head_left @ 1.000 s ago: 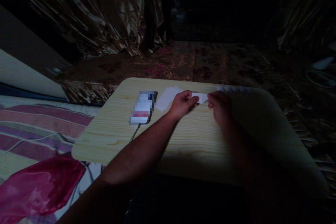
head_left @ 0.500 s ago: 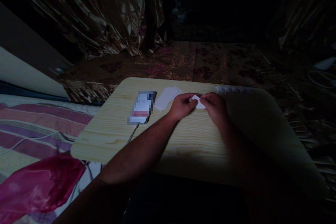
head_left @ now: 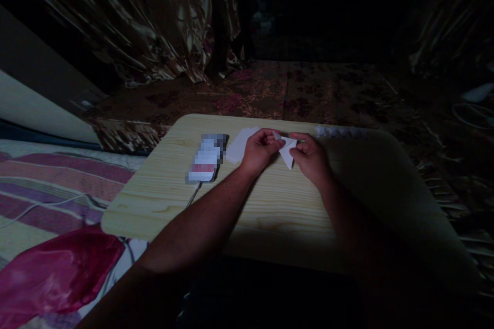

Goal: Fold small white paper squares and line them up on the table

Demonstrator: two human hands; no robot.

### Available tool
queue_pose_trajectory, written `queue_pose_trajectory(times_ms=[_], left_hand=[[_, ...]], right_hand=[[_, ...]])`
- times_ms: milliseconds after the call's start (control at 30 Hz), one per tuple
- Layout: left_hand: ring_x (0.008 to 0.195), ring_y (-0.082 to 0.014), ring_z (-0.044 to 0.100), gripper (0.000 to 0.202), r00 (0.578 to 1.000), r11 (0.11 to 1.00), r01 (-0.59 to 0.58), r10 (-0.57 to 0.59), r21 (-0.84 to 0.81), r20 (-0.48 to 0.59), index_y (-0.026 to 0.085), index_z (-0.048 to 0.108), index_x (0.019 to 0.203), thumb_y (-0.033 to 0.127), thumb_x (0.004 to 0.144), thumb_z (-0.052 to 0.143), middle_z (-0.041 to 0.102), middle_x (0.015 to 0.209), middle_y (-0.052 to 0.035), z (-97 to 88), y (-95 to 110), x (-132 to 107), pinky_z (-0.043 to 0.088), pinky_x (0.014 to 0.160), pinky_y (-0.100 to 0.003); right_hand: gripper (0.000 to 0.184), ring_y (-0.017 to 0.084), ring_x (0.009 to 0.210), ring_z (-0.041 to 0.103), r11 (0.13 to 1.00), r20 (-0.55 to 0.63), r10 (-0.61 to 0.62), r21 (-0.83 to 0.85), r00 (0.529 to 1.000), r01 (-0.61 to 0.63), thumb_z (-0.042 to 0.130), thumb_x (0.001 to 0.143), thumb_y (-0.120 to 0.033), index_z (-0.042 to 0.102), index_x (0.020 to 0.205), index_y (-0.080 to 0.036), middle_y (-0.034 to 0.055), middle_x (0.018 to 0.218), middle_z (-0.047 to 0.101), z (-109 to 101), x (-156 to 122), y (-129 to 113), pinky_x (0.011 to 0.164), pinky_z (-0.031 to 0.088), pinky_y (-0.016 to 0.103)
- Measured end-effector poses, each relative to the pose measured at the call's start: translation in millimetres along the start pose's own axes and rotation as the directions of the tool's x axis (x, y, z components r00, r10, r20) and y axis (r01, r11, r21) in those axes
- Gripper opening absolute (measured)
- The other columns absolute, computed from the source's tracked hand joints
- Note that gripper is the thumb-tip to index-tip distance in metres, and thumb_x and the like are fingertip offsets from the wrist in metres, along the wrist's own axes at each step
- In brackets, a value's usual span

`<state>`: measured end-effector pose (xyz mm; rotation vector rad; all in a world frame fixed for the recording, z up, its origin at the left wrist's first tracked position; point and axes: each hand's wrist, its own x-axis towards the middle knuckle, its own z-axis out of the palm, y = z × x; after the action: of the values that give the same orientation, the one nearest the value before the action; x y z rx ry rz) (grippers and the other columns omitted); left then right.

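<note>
The left hand [head_left: 258, 150] and right hand [head_left: 311, 159] pinch a white paper [head_left: 286, 151], seemingly part-folded to a point, between their fingers above the counter [head_left: 270, 205], while the sheets [head_left: 237, 145] just left look unfolded.

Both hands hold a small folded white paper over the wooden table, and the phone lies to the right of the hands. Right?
Not quite: the head view shows the phone left of the hands, next to loose white sheets. As stated, the left hand and right hand both hold the folded white paper over the wooden table.
</note>
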<state>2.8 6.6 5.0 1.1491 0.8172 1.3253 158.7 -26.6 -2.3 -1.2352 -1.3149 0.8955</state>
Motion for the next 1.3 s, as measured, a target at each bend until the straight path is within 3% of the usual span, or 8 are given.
queue_pose_trajectory(times_ms=[133, 467, 667, 900, 1033, 1100, 1300], left_hand=[[0.07, -0.0116, 0.065, 0.04, 0.999, 0.999, 0.034, -0.034, -0.01, 0.023, 0.015, 0.069, 0.087, 0.033, 0.059, 0.091, 0.073, 0.079, -0.0016, -0.4, -0.5, 0.2, 0.052, 0.073, -0.028], [0.068, -0.0125, 0.065, 0.044, 0.994, 0.995, 0.066, -0.06, -0.072, 0.089, 0.016, 0.075, 0.095, 0.037, 0.061, 0.091, 0.074, 0.079, -0.0029, -1.0, 0.5, -0.9, 0.052, 0.071, -0.029], [0.075, -0.0128, 0.067, 0.062, 0.963, 0.993, 0.099, -0.08, -0.061, 0.259, 0.018, 0.073, 0.109, 0.023, 0.051, 0.096, 0.074, 0.086, -0.0017, 0.0, 2.8, -4.4, 0.054, 0.076, -0.028], [0.069, -0.0125, 0.064, 0.053, 0.974, 0.996, 0.077, -0.086, 0.049, 0.211, 0.014, 0.074, 0.113, 0.022, 0.062, 0.088, 0.075, 0.083, -0.0029, -2.2, -4.0, -2.6, 0.05, 0.068, -0.025], [0.066, -0.0134, 0.063, 0.04, 0.984, 0.975, 0.019, -0.058, 0.22, 0.171, 0.012, 0.076, 0.112, 0.028, 0.075, 0.077, 0.076, 0.083, -0.0048, -3.4, -6.9, -3.0, 0.049, 0.064, -0.026], [0.072, -0.016, 0.066, 0.036, 0.984, 0.948, -0.046, -0.01, 0.314, 0.175, 0.013, 0.077, 0.111, 0.028, 0.079, 0.072, 0.078, 0.09, -0.0069, -3.4, -7.0, -3.8, 0.051, 0.069, -0.028], [0.1, -0.0254, 0.07, 0.028, 0.968, 0.895, -0.189, 0.101, 0.403, 0.231, 0.014, 0.079, 0.102, 0.03, 0.083, 0.067, 0.078, 0.111, -0.0108, -3.3, -8.9, -3.1, 0.053, 0.091, -0.036]], right_hand=[[0.036, 0.014, 0.061, 0.058, 0.998, -0.019, -0.046, -0.032, 0.999, 0.045, 0.068, 0.074, -0.029, 0.068, 0.109, -0.02, -0.0033, 0.068, 0.065, 1.4, 1.8, 5.3, 0.06, 0.045, 0.026], [0.025, 0.017, 0.068, 0.065, 0.999, -0.08, -0.034, -0.011, 0.996, 0.033, 0.072, 0.077, -0.036, 0.07, 0.096, -0.02, 0.0013, 0.075, 0.071, 1.6, 0.4, 2.7, 0.064, 0.049, 0.028], [0.028, 0.015, 0.057, 0.055, 0.981, -0.158, -0.048, -0.194, 0.986, 0.017, 0.063, 0.084, -0.046, 0.065, 0.071, -0.021, -0.0004, 0.059, 0.062, -2.6, 1.0, 2.1, 0.054, 0.041, 0.027], [0.032, 0.014, 0.055, 0.05, 0.97, -0.179, -0.052, -0.242, 0.982, 0.007, 0.062, 0.083, -0.043, 0.055, 0.059, -0.021, -0.0018, 0.054, 0.055, -3.3, 2.3, 2.4, 0.053, 0.035, 0.027], [0.02, 0.015, 0.06, 0.056, 0.975, -0.139, -0.059, -0.219, 0.989, 0.027, 0.063, 0.079, -0.037, 0.061, 0.069, -0.02, -0.0004, 0.062, 0.063, -2.6, 3.9, 5.1, 0.057, 0.041, 0.027], [0.015, 0.017, 0.065, 0.061, 0.983, -0.148, -0.076, -0.175, 0.986, 0.05, 0.067, 0.076, -0.034, 0.065, 0.08, -0.02, 0.0009, 0.07, 0.067, -1.4, 4.0, 5.7, 0.061, 0.047, 0.028], [0.031, 0.016, 0.067, 0.062, 0.992, -0.093, -0.087, -0.101, 0.992, 0.078, 0.08, 0.069, -0.037, 0.066, 0.091, -0.02, 0.0012, 0.076, 0.068, 1.6, 2.1, 4.9, 0.063, 0.051, 0.029]])
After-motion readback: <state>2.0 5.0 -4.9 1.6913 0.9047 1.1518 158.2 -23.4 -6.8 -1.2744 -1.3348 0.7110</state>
